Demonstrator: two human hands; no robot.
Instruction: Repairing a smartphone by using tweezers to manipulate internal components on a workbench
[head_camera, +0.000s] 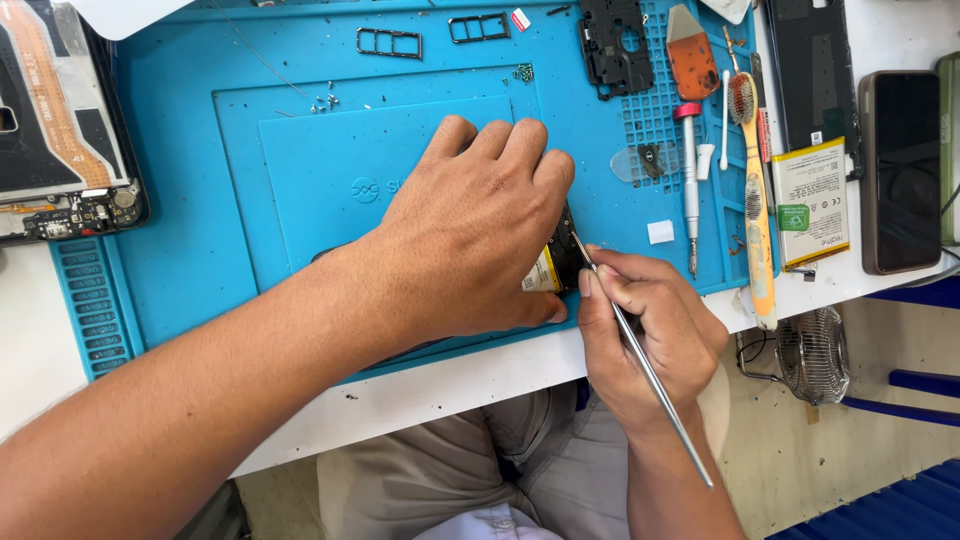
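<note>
1. The left hand (470, 235) lies flat, fingers together and palm down, over an opened phone (556, 262) on the blue mat (200, 200), and it hides nearly all of it.
2. Only a small corner of the phone shows at the hand's right edge: a dark inner part and a strip of yellowish battery label. Its outline and the rest of its inside cannot be made out.
3. The right hand (650, 335) is pinched shut on a thin metal tool (640, 355), thumb and forefinger close together near its front end.
4. The tool's tip meets the exposed corner of the phone just beside the left hand's fingertips; the exact contact spot is too small to tell.
5. The tool's back end runs down past the wrist, over the lap.
6. The phone sits near the mat's front edge, close to the rim of the white counter (480, 380).
7. At the upper left another opened device (60, 130) is cut off by the picture's edge.
8. To the right lie a screwdriver (690, 180), a yellow toothbrush (755, 200), a loose battery (812, 200) and a dark phone (900, 170), partly off the mat.
9. Tiny screws (524, 71) near the mat's top are hard to count.
</note>
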